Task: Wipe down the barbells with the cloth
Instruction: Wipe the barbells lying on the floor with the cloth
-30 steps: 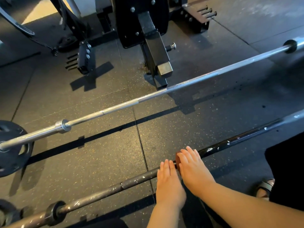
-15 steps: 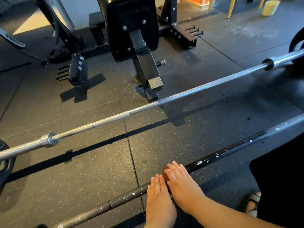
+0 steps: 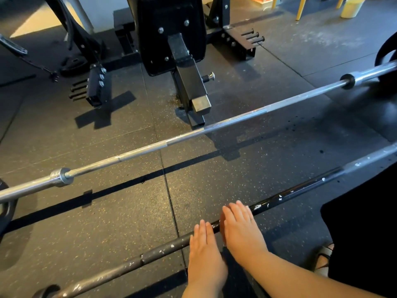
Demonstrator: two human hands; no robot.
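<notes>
Two barbells lie across the rubber floor (image 3: 118, 211). At the far left, the silver barbell (image 3: 236, 120) passes over a weight plate (image 3: 6, 209), well apart from the dark barbell (image 3: 133, 262) nearer the person, whose chipped shaft runs under both hands. The left hand (image 3: 205, 254) lies flat on that shaft, fingers straight and together, gripping nothing. Just beside it, the right hand (image 3: 242, 233) is laid over the bar, fingers likewise straight, pressing rather than clutching. A reddish-brown sliver at its left edge is probably the cloth (image 3: 222, 222), mostly hidden under the palm. To wipe well, I would judge, the pressing hand should slide along toward the glossy right stretch while the other steadies the bar against rolling. The bar also wants turning so its underside gets cleaned. A black bench frame (image 3: 189, 82) stands beyond the silver bar, out of the way. Farther right, the person's sandalled foot (image 3: 324, 254) sits close to the dark bar and could crowd the stroke.
</notes>
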